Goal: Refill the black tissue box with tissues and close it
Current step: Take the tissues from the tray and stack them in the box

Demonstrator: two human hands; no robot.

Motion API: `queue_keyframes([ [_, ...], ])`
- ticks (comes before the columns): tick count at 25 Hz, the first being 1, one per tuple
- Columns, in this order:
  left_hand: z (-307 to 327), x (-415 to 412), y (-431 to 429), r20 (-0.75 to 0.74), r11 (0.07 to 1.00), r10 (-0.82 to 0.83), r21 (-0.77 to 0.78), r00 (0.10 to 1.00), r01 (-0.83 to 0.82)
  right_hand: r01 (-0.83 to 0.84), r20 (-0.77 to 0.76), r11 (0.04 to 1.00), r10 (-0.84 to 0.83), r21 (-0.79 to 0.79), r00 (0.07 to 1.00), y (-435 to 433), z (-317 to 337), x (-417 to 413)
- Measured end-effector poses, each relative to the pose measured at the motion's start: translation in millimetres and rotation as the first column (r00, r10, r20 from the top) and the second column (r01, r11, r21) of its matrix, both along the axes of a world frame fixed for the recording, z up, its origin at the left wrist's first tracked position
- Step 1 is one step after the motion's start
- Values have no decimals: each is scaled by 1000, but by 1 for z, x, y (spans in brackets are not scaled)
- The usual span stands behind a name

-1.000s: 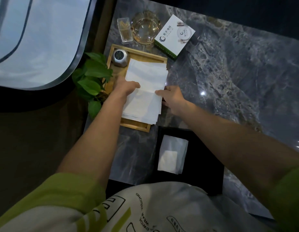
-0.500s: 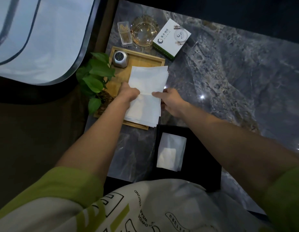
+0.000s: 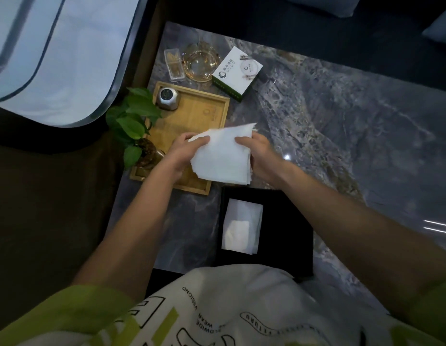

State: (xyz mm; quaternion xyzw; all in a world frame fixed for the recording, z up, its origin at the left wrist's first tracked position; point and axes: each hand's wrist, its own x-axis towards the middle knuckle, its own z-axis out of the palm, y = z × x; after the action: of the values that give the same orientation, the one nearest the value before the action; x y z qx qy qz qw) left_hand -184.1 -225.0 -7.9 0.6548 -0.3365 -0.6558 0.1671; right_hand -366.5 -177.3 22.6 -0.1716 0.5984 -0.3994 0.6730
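A stack of white tissues [image 3: 223, 156] is lifted off the wooden tray [image 3: 202, 113] and folded over. My left hand [image 3: 185, 151] grips its left edge, and my right hand [image 3: 258, 152] grips its right edge. Below them, near my body, lies the open black tissue box [image 3: 286, 221] on the marble table. Inside it sits a small folded white tissue [image 3: 242, 229]. My shirt hides the near edge of the box.
A small potted plant [image 3: 134, 126] and a round metal object [image 3: 168, 98] stand on the tray. Behind it are a clear toothpick holder [image 3: 174, 63], a glass ashtray [image 3: 200, 62] and a white-and-green box [image 3: 237, 72]. A pale cushioned seat [image 3: 47, 53] lies left.
The tissues lay flat on the tray with both hands at their sides. Now both hands have folded the stack and raised it off the tray, nearer to me.
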Motion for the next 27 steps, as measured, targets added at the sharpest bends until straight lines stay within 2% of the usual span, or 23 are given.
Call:
queue_keyframes([
  [3,14,4,20,-260,1000,-1,26,966,8,2,27,1000,-1,-24,1000,13,22,-7],
  [5,20,5,34,-351,1000,-12,-3,936,11,30,96,997,-23,-69,995,28,32,-9],
  [8,28,5,53,-375,999,-46,-6,926,47,90,132,986,-71,-141,989,54,31,-15],
  [15,37,0,97,-400,989,-79,84,913,123,164,192,978,-137,-131,972,115,28,-30],
  [17,41,-7,108,-401,995,-78,27,913,97,173,195,974,-143,-146,970,126,30,-33],
  [19,47,-15,120,-367,994,-84,-100,927,50,168,196,973,-136,-156,971,137,33,-38],
  [21,54,-20,128,-350,972,-120,-231,929,38,176,193,973,-145,-151,970,145,36,-46],
  [27,80,-44,150,-286,896,-155,-443,945,12,190,165,959,-157,-208,974,163,46,-67],
])
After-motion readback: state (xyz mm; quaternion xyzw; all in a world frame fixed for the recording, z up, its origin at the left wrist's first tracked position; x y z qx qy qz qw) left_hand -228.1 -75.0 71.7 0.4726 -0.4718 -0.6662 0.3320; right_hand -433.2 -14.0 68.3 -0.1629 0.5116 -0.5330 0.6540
